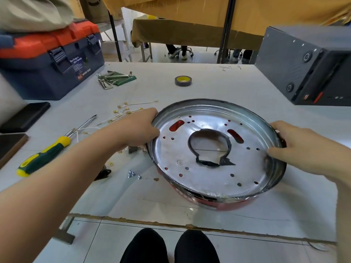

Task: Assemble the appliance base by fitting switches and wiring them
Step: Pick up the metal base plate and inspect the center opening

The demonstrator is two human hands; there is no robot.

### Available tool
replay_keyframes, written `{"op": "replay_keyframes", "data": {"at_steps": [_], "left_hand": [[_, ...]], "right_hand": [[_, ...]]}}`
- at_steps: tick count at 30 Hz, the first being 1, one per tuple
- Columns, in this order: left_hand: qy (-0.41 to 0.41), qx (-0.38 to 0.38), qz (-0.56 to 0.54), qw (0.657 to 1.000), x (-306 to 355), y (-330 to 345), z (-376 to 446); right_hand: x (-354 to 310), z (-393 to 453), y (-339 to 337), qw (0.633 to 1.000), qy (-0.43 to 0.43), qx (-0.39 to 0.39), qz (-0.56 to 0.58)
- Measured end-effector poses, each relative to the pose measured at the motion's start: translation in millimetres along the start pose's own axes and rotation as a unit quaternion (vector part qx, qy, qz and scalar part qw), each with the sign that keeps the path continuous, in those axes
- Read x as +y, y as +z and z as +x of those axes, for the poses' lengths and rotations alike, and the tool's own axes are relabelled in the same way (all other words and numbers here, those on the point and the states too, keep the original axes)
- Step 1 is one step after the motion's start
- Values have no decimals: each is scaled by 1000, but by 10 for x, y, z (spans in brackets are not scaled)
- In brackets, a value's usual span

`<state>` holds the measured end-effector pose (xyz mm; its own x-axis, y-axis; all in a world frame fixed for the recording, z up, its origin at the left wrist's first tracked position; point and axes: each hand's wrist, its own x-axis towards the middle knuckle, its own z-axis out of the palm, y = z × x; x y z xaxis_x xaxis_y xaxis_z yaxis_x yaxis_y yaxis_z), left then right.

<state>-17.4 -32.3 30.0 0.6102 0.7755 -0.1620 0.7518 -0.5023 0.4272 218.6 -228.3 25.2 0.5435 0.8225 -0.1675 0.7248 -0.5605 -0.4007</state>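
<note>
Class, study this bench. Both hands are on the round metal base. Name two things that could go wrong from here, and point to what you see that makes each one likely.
1. The left hand and right hand grip the appliance base by its thin metal rim, which may cut the fingers.
2. The base sits near the table's front edge, so it could slip off.
3. Loose screws beside it could be knocked to the floor.

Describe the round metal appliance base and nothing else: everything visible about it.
The appliance base is a shallow round pan of shiny sheet metal with a red outer wall. Its floor has many small holes, two oblong slots showing red, and a large dark-edged central cutout. It lies open side up near the white table's front edge. The left hand grips its left rim, the right hand its right rim.
</note>
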Motion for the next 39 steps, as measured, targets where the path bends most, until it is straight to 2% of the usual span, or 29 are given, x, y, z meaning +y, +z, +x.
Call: {"op": "replay_keyframes", "data": {"at_steps": [3,6,8,10,15,17,23,39], "left_hand": [[14,9,60,998,16,-21,10],[24,25,67,997,18,-29,-27],[24,34,61,997,15,-33,-57],[23,43,53,997,13,-28,-79],[18,63,37,997,24,11,-85],[17,66,39,997,30,22,-76],[7,55,13,998,24,47,-49],[4,35,-38,999,-16,18,-66]], "right_hand": [[-13,13,-22,1000,-9,-1,-10],[-57,11,-11,998,-45,42,9],[-156,-13,12,987,-126,96,-2],[-317,-54,46,969,-221,113,-8],[-703,-168,215,937,-348,-23,-31],[-760,-172,267,933,-353,-58,-47],[-756,-130,273,939,-329,-99,-34],[-722,-84,294,944,-310,-110,-3]]}}
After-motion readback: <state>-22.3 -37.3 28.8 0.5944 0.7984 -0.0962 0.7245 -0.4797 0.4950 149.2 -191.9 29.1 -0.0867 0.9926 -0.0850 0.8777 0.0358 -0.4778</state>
